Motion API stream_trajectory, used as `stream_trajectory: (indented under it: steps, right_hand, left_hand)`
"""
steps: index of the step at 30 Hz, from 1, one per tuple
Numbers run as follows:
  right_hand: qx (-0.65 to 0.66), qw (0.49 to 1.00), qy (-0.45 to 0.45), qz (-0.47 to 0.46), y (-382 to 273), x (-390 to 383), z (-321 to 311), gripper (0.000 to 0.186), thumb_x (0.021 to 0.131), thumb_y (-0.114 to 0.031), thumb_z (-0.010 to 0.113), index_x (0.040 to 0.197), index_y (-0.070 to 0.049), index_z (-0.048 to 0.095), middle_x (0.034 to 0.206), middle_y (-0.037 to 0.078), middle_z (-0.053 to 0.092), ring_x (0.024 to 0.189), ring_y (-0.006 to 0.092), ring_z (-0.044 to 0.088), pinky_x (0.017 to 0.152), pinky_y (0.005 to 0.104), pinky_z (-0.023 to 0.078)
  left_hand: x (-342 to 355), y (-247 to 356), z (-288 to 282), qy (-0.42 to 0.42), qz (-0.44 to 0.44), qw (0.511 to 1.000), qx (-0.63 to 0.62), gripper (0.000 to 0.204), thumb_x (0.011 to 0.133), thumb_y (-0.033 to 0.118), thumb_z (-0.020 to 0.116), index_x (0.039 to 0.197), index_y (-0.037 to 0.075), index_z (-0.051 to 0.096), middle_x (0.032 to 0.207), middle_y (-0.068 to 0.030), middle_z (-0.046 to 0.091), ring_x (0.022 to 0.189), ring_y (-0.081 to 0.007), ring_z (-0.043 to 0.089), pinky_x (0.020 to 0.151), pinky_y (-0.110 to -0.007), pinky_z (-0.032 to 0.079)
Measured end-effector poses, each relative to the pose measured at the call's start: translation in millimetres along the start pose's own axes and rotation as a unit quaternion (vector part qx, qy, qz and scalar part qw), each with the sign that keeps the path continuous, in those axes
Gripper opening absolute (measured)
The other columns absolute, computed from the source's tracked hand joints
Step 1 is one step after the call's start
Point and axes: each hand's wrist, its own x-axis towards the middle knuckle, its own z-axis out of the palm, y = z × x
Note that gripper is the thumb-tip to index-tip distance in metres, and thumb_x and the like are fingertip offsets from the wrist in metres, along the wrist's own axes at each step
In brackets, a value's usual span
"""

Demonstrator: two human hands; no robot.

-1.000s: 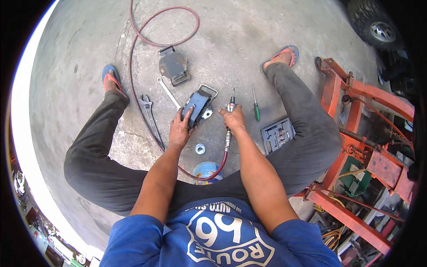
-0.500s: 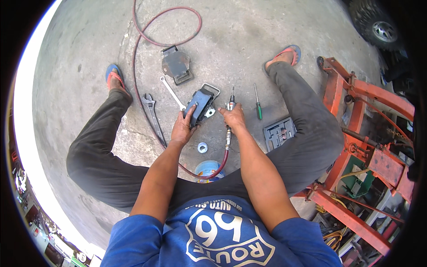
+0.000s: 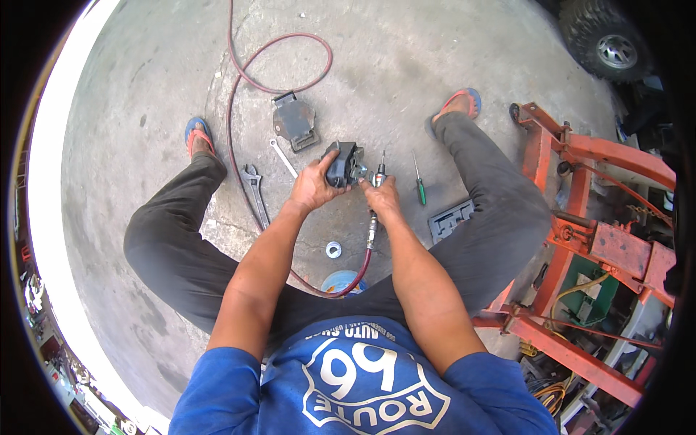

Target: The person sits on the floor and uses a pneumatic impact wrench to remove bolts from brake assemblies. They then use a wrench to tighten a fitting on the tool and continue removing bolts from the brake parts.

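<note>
I sit on a concrete floor with my legs spread. My left hand [image 3: 313, 185] grips a dark metal brake part [image 3: 342, 162] and holds it up on edge. My right hand [image 3: 380, 196] is closed around a slim air tool [image 3: 377, 177] whose tip touches the part. A red air hose [image 3: 362, 264] runs from the tool back toward my lap, then loops away across the floor.
On the floor lie a second dark metal part [image 3: 293, 120], a wrench [image 3: 283, 157], adjustable pliers [image 3: 254, 190], a green-handled screwdriver [image 3: 419, 181], a dark socket tray [image 3: 449, 220], a metal ring [image 3: 333, 249] and a blue cup [image 3: 341, 281]. An orange steel frame [image 3: 580, 225] stands to the right, a tyre [image 3: 602, 40] beyond.
My left hand has turned the dark part from lying flat to standing on edge and lifted it. The right hand has brought the air tool up against it.
</note>
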Motion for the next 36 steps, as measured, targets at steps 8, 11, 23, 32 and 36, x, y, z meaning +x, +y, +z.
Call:
stream_trajectory:
  steps: [8,11,23,32,36]
  right_hand:
    - [-0.017,0.998,-0.062,-0.004,-27,-16,1,0.059,0.091,-0.027,0.074,0.126,0.003,0.038,0.088,0.016,0.063,0.067,0.0227,0.064,0.053,0.0402,0.053]
    - [-0.010,0.994,-0.104,-0.004,-35,-25,3,0.062,0.091,-0.029,0.075,0.130,0.002,0.037,0.087,0.015,0.061,0.067,0.0213,0.063,0.053,0.0399,0.052]
    - [0.002,0.982,-0.185,-0.026,-44,-44,3,0.063,0.096,-0.033,0.069,0.127,0.005,0.030,0.082,0.012,0.058,0.064,0.0194,0.058,0.055,0.0395,0.051]
    - [0.066,0.988,-0.140,-0.032,-64,-40,-5,0.060,0.100,-0.043,0.069,0.120,0.005,0.039,0.073,0.009,0.057,0.054,0.0172,0.055,0.044,0.0375,0.048]
    - [0.026,0.980,-0.199,0.002,-71,-39,-22,0.056,0.096,-0.036,0.074,0.123,0.003,0.045,0.093,0.011,0.057,0.064,0.0150,0.057,0.047,0.0336,0.051]
  left_hand:
    - [73,4,-86,-0.163,-0.222,0.961,0.017,0.111,0.068,0.073,0.082,0.140,-0.008,0.059,0.126,-0.0265,0.070,0.111,-0.0333,0.072,0.098,-0.038,0.057]
    - [67,-28,-92,-0.171,-0.205,0.962,0.051,0.115,0.072,0.078,0.076,0.145,-0.007,0.054,0.134,-0.0273,0.065,0.110,-0.0319,0.073,0.097,-0.037,0.057]
    - [78,-72,-59,-0.027,-0.263,0.959,-0.099,0.113,0.076,0.067,0.078,0.155,-0.003,0.039,0.143,-0.0302,0.057,0.128,-0.0369,0.059,0.109,-0.040,0.047]
    - [52,-45,-41,0.096,-0.289,0.951,-0.052,0.110,0.078,0.062,0.080,0.157,0.001,0.034,0.144,-0.0372,0.049,0.134,-0.0476,0.053,0.114,-0.044,0.044]
    - [43,-40,-40,0.101,-0.249,0.962,-0.047,0.106,0.081,0.059,0.080,0.157,0.003,0.033,0.144,-0.0375,0.046,0.134,-0.0491,0.051,0.114,-0.045,0.043]
